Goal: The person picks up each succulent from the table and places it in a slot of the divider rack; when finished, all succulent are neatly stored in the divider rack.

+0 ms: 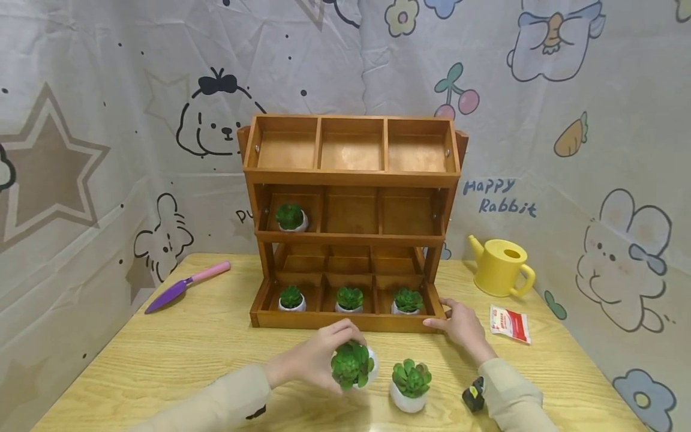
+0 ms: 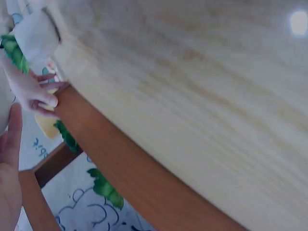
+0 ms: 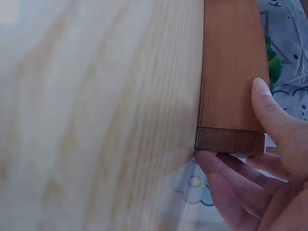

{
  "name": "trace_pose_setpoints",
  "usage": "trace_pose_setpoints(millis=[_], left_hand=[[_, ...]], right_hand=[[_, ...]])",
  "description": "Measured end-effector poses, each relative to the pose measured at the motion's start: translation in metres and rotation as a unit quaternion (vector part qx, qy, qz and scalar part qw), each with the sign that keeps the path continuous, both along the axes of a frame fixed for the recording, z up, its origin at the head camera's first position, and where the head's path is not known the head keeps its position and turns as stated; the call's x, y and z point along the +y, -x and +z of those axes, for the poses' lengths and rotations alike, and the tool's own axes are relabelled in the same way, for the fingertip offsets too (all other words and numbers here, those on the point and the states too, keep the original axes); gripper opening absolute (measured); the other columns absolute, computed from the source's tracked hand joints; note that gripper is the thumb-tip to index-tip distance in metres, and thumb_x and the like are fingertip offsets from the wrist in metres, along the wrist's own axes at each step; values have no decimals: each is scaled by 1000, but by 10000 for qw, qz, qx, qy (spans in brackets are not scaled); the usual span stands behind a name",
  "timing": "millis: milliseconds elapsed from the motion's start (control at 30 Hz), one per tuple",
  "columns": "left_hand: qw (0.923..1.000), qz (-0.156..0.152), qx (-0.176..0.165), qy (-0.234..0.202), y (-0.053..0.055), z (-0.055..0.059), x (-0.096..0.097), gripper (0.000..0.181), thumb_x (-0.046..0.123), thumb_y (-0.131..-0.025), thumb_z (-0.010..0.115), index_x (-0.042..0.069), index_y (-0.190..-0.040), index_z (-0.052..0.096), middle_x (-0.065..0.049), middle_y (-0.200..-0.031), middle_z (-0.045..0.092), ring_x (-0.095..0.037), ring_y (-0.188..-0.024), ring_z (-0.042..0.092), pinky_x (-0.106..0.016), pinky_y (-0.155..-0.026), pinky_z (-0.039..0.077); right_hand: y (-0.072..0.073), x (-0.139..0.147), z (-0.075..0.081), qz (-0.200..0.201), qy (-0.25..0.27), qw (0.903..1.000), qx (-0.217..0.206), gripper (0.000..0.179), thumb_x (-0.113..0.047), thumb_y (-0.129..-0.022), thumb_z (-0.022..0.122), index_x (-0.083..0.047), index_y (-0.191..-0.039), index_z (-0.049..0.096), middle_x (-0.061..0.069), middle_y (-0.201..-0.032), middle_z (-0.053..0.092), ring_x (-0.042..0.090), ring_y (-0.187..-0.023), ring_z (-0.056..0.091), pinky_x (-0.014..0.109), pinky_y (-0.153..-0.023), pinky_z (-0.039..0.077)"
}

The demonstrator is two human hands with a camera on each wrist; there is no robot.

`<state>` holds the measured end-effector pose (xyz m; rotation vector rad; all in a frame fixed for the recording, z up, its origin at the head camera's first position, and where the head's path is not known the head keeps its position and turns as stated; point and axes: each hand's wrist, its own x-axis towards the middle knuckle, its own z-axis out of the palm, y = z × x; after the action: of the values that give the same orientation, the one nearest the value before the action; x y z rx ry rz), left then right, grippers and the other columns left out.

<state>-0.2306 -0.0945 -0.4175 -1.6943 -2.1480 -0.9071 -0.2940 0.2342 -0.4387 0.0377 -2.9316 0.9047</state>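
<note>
Left fingers (image 1: 341, 327) gripped a potted succulent (image 1: 352, 365); right fingers (image 3: 236, 179) gripped the wooden shelf (image 1: 352, 177) at its five-o'clock corner.

Left hand (image 2: 8, 185) cut off at left-wrist view's edge; packet (image 1: 510, 324) print illegible

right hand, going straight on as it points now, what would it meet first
The wooden shelf: the right hand touches its front right corner, so it would likely push against that first.
</note>
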Motion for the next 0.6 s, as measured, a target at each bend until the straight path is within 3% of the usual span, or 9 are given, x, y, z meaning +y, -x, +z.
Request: trace_pose_setpoints(millis=[300,600], left_hand=[[9915,564,883,-773,26,22,5,70,17,-59,88,1,-117,53,-9,-111,53,-20,-100,59,-20,-85,52],[9772,1249,957,-1423,52,60,11,74,13,-54,92,3,-116,55,-12,-112,53,-25,-102,60,-32,-84,55]], right_hand=[[0,3,-2,-43,-8,10000,11,82,-47,-76,77,2,-136,49,28,-110,65,39,-97,63,49,-75,51],[1,1,-3,-27,-10,10000,-16,84,-49,-75,76,1,-136,49,28,-112,64,40,-99,63,51,-77,51]])
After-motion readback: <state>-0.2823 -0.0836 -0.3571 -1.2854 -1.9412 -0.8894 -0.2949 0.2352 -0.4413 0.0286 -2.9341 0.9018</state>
